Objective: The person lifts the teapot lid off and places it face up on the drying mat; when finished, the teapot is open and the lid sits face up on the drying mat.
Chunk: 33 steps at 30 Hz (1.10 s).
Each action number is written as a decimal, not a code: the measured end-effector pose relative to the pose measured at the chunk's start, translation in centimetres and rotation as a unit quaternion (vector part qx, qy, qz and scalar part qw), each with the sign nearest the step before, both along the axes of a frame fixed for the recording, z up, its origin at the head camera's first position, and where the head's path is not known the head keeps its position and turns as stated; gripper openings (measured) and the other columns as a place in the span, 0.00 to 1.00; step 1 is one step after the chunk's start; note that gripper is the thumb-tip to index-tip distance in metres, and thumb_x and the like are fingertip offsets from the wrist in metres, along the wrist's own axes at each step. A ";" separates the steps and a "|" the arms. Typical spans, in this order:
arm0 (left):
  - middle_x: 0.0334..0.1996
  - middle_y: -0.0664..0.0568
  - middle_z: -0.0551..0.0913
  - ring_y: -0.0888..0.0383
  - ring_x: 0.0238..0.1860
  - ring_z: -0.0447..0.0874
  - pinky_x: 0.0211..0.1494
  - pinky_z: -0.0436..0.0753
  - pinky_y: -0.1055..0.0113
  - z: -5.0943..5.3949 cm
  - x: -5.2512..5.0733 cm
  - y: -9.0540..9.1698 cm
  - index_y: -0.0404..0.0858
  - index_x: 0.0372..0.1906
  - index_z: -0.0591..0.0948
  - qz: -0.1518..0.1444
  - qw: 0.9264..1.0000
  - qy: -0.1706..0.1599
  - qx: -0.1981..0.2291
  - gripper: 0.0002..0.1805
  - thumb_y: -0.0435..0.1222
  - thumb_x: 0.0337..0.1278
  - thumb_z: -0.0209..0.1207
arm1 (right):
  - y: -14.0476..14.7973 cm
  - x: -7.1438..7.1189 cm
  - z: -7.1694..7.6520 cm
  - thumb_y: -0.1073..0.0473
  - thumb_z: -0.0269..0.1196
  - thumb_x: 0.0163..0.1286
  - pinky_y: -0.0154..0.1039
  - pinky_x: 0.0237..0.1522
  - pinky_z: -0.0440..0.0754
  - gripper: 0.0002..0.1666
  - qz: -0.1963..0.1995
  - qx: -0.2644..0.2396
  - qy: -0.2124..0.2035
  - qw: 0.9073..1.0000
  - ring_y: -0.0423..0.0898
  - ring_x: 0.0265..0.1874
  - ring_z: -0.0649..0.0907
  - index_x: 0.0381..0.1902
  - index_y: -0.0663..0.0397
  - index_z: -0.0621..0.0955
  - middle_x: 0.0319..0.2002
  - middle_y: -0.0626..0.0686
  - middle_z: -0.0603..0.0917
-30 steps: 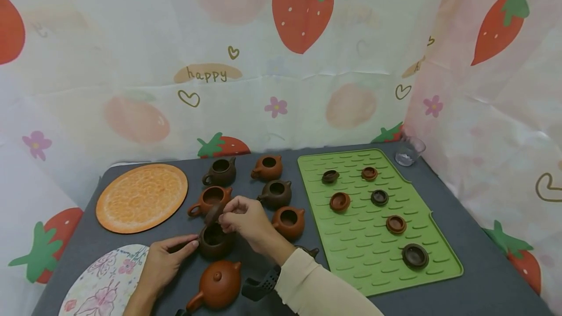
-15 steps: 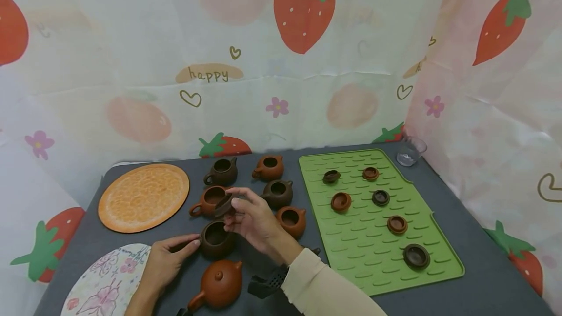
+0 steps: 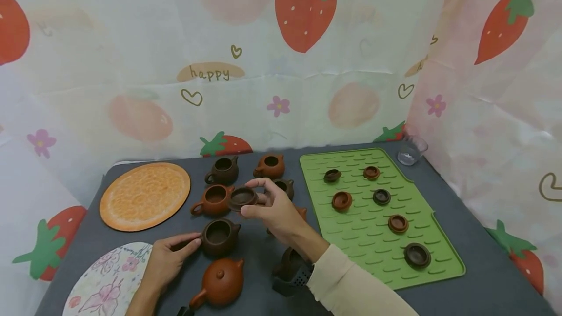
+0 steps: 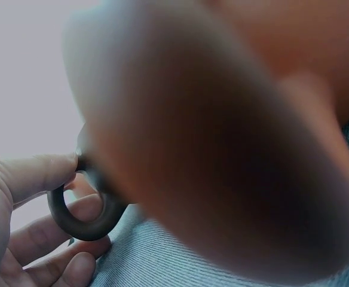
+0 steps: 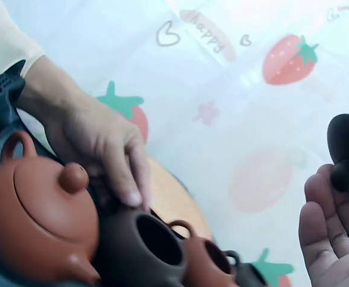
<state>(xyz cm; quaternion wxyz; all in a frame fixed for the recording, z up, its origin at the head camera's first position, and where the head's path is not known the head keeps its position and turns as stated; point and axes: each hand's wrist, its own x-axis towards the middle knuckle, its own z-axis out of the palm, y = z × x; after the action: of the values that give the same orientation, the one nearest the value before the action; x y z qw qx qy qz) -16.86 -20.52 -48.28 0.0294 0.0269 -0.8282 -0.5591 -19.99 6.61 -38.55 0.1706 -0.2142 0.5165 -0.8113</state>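
My left hand [image 3: 166, 260] pinches the handle of a dark brown, lidless teapot [image 3: 218, 250] at its left side; the ring handle [image 4: 82, 230] shows between thumb and fingers in the left wrist view. Up and to the right, my right hand [image 3: 281, 213] holds a dark teapot lid [image 3: 243, 200] in the air, its hollow underside facing up. In the right wrist view fingers are at the lid's knob [image 5: 343, 175]. Just in front of the dark teapot stands an orange-brown teapot [image 3: 221, 284] with its lid on. A large blurred brown shape fills much of the left wrist view.
Several lidless teapots, including an orange-brown one [image 3: 215, 194], stand behind, partly hidden by my right hand. A green mat [image 3: 364, 238] bears several upturned lids. Left are an orange round mat [image 3: 145, 196] and a floral one [image 3: 105, 282]; a clear cup [image 3: 410, 152] stands back right.
My right hand has moved right and slightly up, away from the dark teapot, and turned the lid underside up. My left hand stays on the handle.
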 end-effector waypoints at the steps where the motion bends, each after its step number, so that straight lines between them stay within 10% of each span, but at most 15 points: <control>1: 0.41 0.48 0.86 0.66 0.45 0.80 0.45 0.74 0.77 0.0 0.0 0.0 0.37 0.45 0.88 0.000 1.000 -0.002 -0.001 0.17 0.43 0.55 0.69 | 0.5 0.0 0.3 0.65 0.66 0.64 0.46 0.50 0.77 0.31 -0.004 0.015 0.016 1.000 0.48 0.44 0.82 0.62 0.60 0.67 0.45 0.57 0.80; 15: 0.41 0.48 0.86 0.67 0.45 0.80 0.45 0.74 0.78 0.0 0.0 0.0 0.36 0.45 0.88 0.001 1.000 -0.001 -0.002 0.16 0.42 0.55 0.69 | 6.1 1.4 2.4 0.63 0.66 0.65 0.48 0.44 0.79 0.30 -0.098 0.201 0.129 0.966 0.54 0.46 0.80 0.64 0.54 0.71 0.50 0.58 0.78; 33: 0.41 0.48 0.86 0.66 0.45 0.81 0.45 0.75 0.77 -0.2 -0.1 0.0 0.36 0.45 0.88 -0.002 1.000 0.008 0.015 0.15 0.41 0.55 0.69 | 12.3 2.9 1.8 0.71 0.66 0.63 0.42 0.44 0.80 0.31 -0.194 0.237 0.218 0.927 0.50 0.43 0.81 0.64 0.63 0.71 0.48 0.60 0.78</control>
<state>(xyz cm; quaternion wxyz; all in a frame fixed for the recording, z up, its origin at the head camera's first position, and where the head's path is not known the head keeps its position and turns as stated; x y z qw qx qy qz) -16.99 -20.56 -48.52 0.0340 0.0211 -0.8193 -0.5720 -17.07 18.88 -36.76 -0.0614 -0.2350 0.7497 -0.6155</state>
